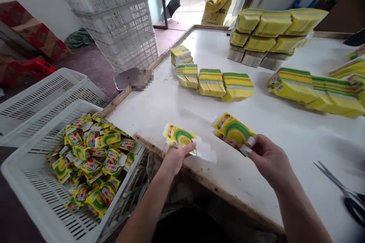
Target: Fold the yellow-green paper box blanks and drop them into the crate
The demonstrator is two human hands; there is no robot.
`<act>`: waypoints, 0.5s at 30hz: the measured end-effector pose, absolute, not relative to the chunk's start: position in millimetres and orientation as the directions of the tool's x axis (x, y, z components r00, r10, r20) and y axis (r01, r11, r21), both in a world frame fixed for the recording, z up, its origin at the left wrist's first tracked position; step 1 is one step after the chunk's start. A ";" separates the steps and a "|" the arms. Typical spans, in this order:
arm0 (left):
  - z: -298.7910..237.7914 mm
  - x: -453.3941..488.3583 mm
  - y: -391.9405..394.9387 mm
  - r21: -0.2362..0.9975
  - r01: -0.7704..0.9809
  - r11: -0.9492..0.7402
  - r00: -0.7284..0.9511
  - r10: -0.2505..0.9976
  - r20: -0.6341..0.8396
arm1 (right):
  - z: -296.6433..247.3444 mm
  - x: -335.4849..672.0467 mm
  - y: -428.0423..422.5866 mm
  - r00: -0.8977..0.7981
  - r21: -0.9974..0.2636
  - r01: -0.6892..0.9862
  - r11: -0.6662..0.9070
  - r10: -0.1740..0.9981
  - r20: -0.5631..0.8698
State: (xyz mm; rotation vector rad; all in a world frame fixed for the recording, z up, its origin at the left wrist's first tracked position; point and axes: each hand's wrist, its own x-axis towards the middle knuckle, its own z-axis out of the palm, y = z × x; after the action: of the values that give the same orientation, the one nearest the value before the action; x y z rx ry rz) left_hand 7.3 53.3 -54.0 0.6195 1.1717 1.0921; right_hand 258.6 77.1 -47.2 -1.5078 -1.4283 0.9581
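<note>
My left hand (pixel 176 157), near the table's front edge, grips a small yellow-and-green printed carton (pixel 181 136) with white flaps extending toward the right. Between the thumb and fingers of my right hand (pixel 269 161) is another yellow carton (pixel 232 131), a bit farther right and just above the white tabletop (pixel 171 112). It looks flat or only partly opened; which of the two I cannot tell. The cartons are apart from each other. Below and left of my left hand, a white plastic crate (pixel 21 165) holds a heap of folded cartons (pixel 94 159).
Bundles of flat cartons (pixel 211 82) lie across the table, with a taller stack (pixel 275 22) behind. Scissors (pixel 336 184) rest at the right. Wooden edging (pixel 219 190) borders the table. Tall stacked crates (pixel 114 19) stand at left; a yellow sack (pixel 218 7) is by the doorway.
</note>
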 end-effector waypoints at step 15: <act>-25.8 47.4 13.8 0.727 -0.687 -0.006 -0.164 0.975 -0.147 | -29.6 171.5 17.7 -0.350 -0.966 -0.070 -0.251 0.913 -0.211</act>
State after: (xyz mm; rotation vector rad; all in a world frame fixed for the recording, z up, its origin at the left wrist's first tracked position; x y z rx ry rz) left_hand 47.4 13.8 -25.8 0.4769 0.8049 1.5647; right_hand 171.5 17.7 -29.6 -1.1096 -1.2476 1.6968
